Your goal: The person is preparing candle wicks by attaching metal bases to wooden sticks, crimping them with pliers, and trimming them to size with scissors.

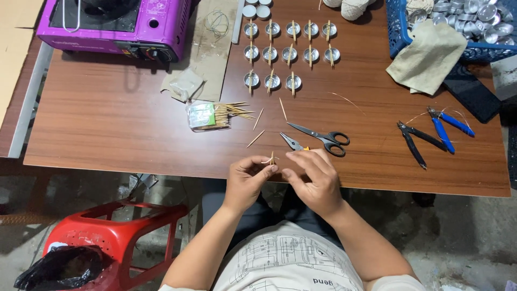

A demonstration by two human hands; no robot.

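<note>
My left hand (246, 178) pinches a short wooden stick with a pale wick wound on it (271, 159) at the table's front edge. My right hand (312, 175) touches the same stick from the right, its fingers curled over it. Just beyond lie small pliers (293, 143) and black-handled scissors (322, 137). A clear packet of wooden sticks (210, 115) lies to the left, with loose sticks (257, 129) beside it. Farther back stand rows of small metal cups with sticks laid across them (291, 51).
A purple portable gas stove (116, 21) sits back left. A blue basket of metal cups (463, 16) and a beige cloth (428, 56) are back right. Black pliers (413, 141) and blue-handled pliers (447, 125) lie right. A red stool (116, 237) stands below left.
</note>
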